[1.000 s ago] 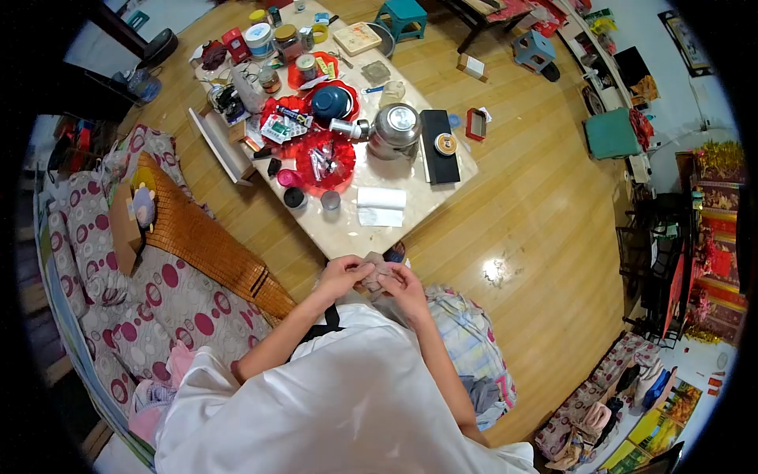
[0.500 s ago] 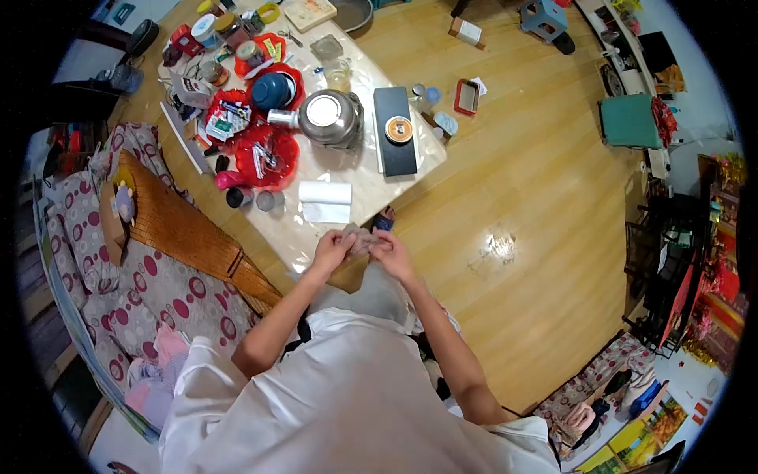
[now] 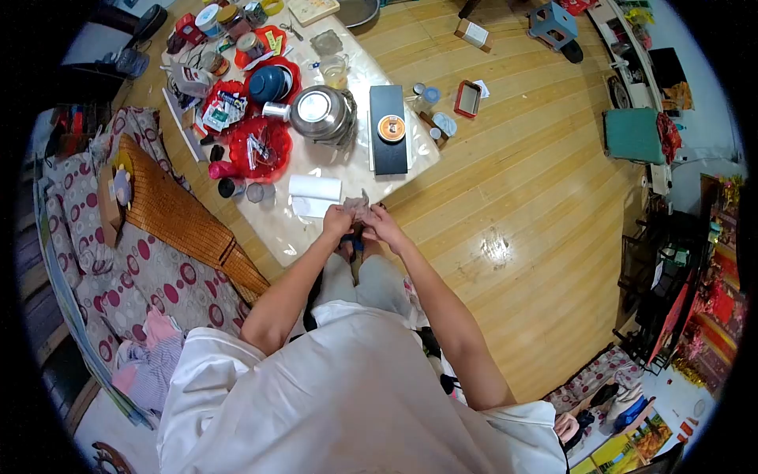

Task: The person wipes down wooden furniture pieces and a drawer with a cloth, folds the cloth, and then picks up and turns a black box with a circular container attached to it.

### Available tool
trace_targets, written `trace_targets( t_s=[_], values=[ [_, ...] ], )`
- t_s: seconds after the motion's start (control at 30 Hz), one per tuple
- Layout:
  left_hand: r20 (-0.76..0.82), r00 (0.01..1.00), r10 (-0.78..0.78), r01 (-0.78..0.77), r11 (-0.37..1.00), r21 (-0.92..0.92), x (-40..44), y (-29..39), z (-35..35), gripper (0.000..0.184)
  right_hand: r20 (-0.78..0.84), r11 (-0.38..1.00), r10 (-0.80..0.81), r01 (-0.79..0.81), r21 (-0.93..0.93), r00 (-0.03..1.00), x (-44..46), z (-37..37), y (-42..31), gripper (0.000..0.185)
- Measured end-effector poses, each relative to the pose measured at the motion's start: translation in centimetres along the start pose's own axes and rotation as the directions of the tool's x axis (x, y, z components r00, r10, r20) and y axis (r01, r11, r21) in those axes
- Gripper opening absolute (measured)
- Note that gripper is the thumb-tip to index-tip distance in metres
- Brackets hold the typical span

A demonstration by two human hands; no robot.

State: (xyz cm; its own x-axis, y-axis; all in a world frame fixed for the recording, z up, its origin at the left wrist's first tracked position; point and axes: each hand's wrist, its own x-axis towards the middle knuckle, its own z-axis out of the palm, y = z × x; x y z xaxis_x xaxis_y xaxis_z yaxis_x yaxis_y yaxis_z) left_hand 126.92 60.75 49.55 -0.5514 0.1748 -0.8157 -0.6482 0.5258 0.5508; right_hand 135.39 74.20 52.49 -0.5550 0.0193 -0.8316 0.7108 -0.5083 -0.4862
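My left hand (image 3: pixel 338 221) and my right hand (image 3: pixel 383 226) are close together at the near edge of the table (image 3: pixel 276 229). Both are closed on a crumpled, thin grey-brown cloth (image 3: pixel 358 207), one at each side of it. A corner of the cloth sticks up between them. Just beyond my left hand, a white paper roll (image 3: pixel 316 188) lies on the table with a sheet partly unrolled. Farther off are a dark oblong box (image 3: pixel 387 162) with a round orange-labelled tin (image 3: pixel 392 128) on top, and a large glass jar (image 3: pixel 343 130) with a metal lid.
Red trays (image 3: pixel 272 162) with small items, a blue bowl (image 3: pixel 269 84) and several jars crowd the table's left side. To the left stands a sofa (image 3: pixel 158 276) with patterned covers and a woven mat (image 3: pixel 178 209). A red-rimmed box (image 3: pixel 467 99) and a blue stool (image 3: pixel 554 25) are on the wooden floor.
Both hands have moved slightly away from my body with the cloth, closer to the paper roll. More of the cloth now stands up between them. The whole view has shifted a little.
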Motion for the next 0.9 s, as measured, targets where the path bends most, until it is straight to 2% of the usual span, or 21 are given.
trace_targets(
  t_s=[0.13, 0.23, 0.27, 0.37, 0.5, 0.6, 0.63, 0.7, 0.77, 0.8, 0.83, 0.87, 0.9],
  values=[
    [-0.032, 0.999, -0.026, 0.024, 0.997, -0.078, 0.6, 0.5, -0.1, 0.036, 0.021, 0.997, -0.019, 0.021, -0.079, 1.0, -1.3, 1.7, -1.2, 0.056],
    [0.07, 0.997, -0.036, 0.044, 0.992, -0.116, 1.0, -0.5, -0.8, 0.031, -0.025, 0.998, -0.068, 0.067, -0.018, 0.997, -2.5, 2.6, -1.3, 0.052],
    [0.002, 1.0, -0.019, 0.019, 0.988, -0.154, 1.7, -1.5, -0.7, 0.032, -0.086, 0.998, -0.057, 0.056, -0.011, 0.995, -2.1, 2.8, -0.8, 0.05],
    [-0.014, 0.999, -0.049, 0.047, 0.992, -0.114, 1.3, -0.6, -1.8, 0.034, -0.1, 0.995, -0.093, 0.089, -0.04, 0.991, -0.5, 1.8, 1.0, 0.049],
    [-0.047, 0.996, -0.075, 0.069, 0.99, -0.119, 1.7, -0.3, -2.9, 0.034, -0.174, 0.996, -0.074, 0.081, 0.038, 0.982, -1.5, 2.0, -0.1, 0.042],
    [0.077, 0.989, -0.124, 0.136, 0.974, -0.179, 1.2, 0.5, -3.7, 0.021, -0.19, 0.992, -0.086, 0.102, 0.073, 0.978, -1.0, 1.1, -0.6, 0.044],
    [0.071, 0.99, -0.124, 0.135, 0.974, -0.181, 1.2, 0.9, -3.7, 0.021, -0.202, 0.994, -0.076, 0.09, 0.064, 0.976, -0.4, 0.6, -0.7, 0.045],
    [0.092, 0.982, -0.163, 0.176, 0.97, -0.168, 1.8, 1.9, -3.5, 0.026, -0.222, 0.991, -0.091, 0.11, 0.075, 0.971, 1.4, -0.7, -1.4, 0.046],
    [0.089, 0.98, -0.178, 0.193, 0.959, -0.209, 2.5, 2.9, -2.9, 0.033, -0.299, 0.979, -0.192, 0.203, 0.006, 0.935, 3.3, -2.2, -2.3, 0.045],
    [0.08, 0.975, -0.208, 0.22, 0.95, -0.222, 3.0, 3.9, -2.2, 0.035, -0.293, 0.952, -0.301, 0.305, -0.033, 0.908, 5.1, -3.2, -3.1, 0.047],
    [0.073, 0.97, -0.233, 0.244, 0.94, -0.239, 3.1, 4.7, -1.6, 0.037, -0.281, 0.956, -0.29, 0.292, -0.037, 0.915, 6.1, -4.2, -3.5, 0.047],
    [0.064, 0.967, -0.245, 0.253, 0.935, -0.249, 3.3, 5.7, -1.1, 0.037, -0.341, 0.961, -0.271, 0.275, -0.036, 0.9, 7.1, -5.5, -4.0, 0.048],
    [0.133, 0.956, -0.26, 0.29, 0.899, -0.329, 4.4, 6.5, -0.4, 0.039, -0.398, 0.967, -0.244, 0.253, -0.031, 0.884, 8.3, -6.6, -5.2, 0.049]
  ],
)
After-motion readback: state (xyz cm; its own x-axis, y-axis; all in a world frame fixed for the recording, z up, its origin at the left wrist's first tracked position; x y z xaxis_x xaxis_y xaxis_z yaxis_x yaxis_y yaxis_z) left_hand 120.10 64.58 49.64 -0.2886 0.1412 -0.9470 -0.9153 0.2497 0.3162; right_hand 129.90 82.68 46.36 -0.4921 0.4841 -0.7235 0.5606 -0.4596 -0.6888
